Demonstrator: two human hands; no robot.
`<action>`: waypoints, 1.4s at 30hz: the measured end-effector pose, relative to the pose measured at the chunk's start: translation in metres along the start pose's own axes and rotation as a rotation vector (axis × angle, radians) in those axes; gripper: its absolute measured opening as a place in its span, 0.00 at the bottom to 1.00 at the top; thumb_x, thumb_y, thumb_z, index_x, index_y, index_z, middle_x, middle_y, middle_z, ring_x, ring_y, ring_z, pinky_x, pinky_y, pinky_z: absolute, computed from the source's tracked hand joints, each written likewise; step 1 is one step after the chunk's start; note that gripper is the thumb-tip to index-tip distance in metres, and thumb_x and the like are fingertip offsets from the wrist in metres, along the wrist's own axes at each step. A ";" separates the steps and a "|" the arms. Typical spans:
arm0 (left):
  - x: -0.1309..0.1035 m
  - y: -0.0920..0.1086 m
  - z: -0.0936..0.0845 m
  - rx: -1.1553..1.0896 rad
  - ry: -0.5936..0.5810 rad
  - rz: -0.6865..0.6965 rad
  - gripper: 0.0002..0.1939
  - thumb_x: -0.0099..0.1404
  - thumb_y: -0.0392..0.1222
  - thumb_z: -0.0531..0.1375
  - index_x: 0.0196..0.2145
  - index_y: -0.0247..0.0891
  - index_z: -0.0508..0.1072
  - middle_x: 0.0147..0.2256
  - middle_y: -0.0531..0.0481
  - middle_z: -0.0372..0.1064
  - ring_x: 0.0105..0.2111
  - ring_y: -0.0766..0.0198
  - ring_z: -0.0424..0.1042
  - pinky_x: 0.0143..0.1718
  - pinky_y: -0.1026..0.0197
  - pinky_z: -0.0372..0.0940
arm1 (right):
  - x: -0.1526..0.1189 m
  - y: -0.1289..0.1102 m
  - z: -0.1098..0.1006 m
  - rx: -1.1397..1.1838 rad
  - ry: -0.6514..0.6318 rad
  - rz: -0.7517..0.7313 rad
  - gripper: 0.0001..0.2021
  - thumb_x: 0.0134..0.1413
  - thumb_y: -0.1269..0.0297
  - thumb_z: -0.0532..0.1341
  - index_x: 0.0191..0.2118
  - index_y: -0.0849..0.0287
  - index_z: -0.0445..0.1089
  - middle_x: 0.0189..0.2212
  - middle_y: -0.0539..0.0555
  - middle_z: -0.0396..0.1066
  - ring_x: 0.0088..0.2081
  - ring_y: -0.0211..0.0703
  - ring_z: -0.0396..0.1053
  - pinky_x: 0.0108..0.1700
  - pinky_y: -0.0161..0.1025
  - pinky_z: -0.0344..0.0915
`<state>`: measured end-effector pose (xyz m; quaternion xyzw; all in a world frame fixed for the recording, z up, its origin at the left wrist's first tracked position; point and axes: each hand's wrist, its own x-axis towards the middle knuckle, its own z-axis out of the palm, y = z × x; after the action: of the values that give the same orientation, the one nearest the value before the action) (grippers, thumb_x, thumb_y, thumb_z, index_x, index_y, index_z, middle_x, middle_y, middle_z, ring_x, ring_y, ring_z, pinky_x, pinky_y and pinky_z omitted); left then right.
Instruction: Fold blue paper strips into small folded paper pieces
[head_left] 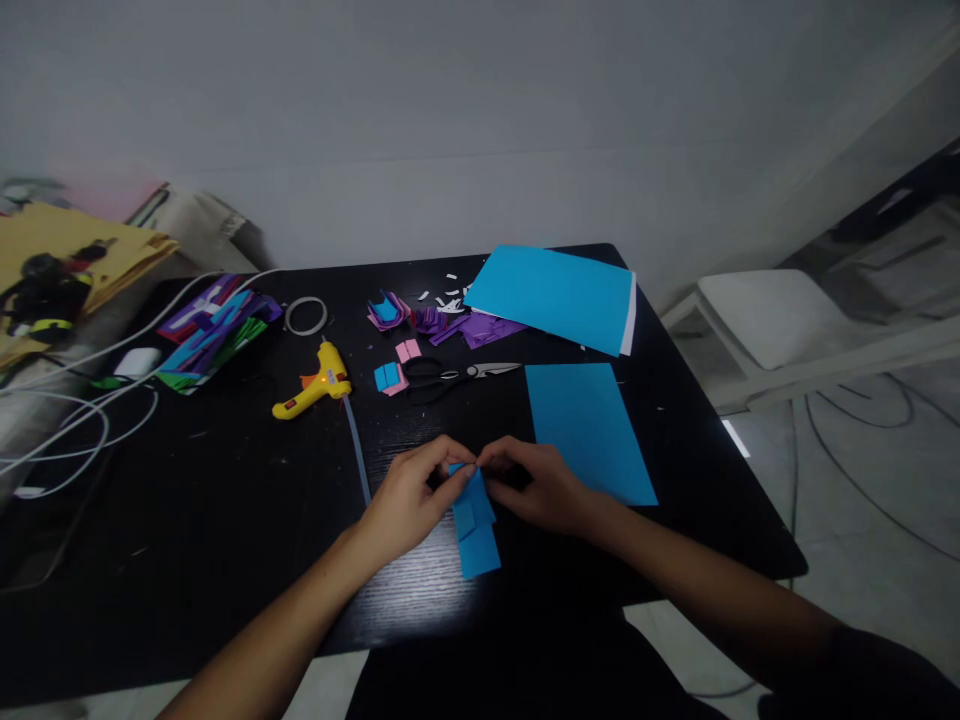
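Near the front of the black table, a folded blue paper strip (478,548) hangs between my hands, its lower end pointing toward me. My left hand (416,492) pinches its top edge between thumb and fingers. Fingertips of my right hand (536,482) are closed on the same top edge from the other side. Just right of that hand lies a flat blue paper sheet (592,420). Black-handled scissors (480,371) rest beyond my hands, pointing right. Small folded blue pieces (388,376) and pink pieces (409,350) sit left of the scissors.
A yellow glue gun (324,385) with a glue stick stands left, near a tape ring (306,316). Larger blue sheets (555,295), purple scraps (487,328) and white bits lie behind. Colourful paper (217,335), white cables (97,410) and a white chair (757,315) flank the table.
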<state>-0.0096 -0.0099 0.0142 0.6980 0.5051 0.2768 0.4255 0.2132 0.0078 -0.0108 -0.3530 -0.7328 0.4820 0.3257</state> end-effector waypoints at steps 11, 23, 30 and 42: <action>0.000 0.002 0.000 0.014 -0.012 0.002 0.08 0.74 0.44 0.60 0.42 0.40 0.78 0.31 0.53 0.73 0.30 0.65 0.71 0.30 0.65 0.63 | 0.000 0.002 -0.001 -0.053 -0.005 -0.045 0.11 0.59 0.74 0.64 0.46 0.56 0.72 0.37 0.52 0.77 0.36 0.41 0.76 0.39 0.38 0.73; -0.001 0.003 -0.001 0.024 -0.006 0.038 0.07 0.73 0.41 0.60 0.43 0.40 0.78 0.31 0.54 0.73 0.29 0.65 0.71 0.29 0.65 0.62 | 0.001 -0.002 -0.005 -0.044 -0.055 -0.219 0.18 0.57 0.77 0.64 0.51 0.52 0.72 0.49 0.55 0.70 0.36 0.39 0.71 0.39 0.39 0.74; -0.002 0.003 -0.001 0.024 -0.018 0.049 0.07 0.73 0.40 0.59 0.44 0.41 0.77 0.33 0.53 0.75 0.32 0.64 0.73 0.32 0.64 0.64 | 0.001 -0.003 -0.005 -0.056 -0.043 -0.242 0.17 0.57 0.77 0.63 0.49 0.52 0.71 0.51 0.57 0.68 0.43 0.44 0.73 0.40 0.39 0.75; 0.000 0.001 0.000 0.063 -0.004 0.099 0.05 0.74 0.39 0.59 0.43 0.41 0.76 0.34 0.54 0.74 0.33 0.64 0.73 0.34 0.64 0.65 | 0.002 0.004 -0.001 -0.046 -0.006 -0.196 0.09 0.61 0.73 0.66 0.45 0.55 0.71 0.46 0.56 0.74 0.39 0.41 0.74 0.40 0.39 0.74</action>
<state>-0.0087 -0.0102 0.0148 0.7358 0.4776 0.2802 0.3899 0.2138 0.0114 -0.0134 -0.2854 -0.7756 0.4319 0.3611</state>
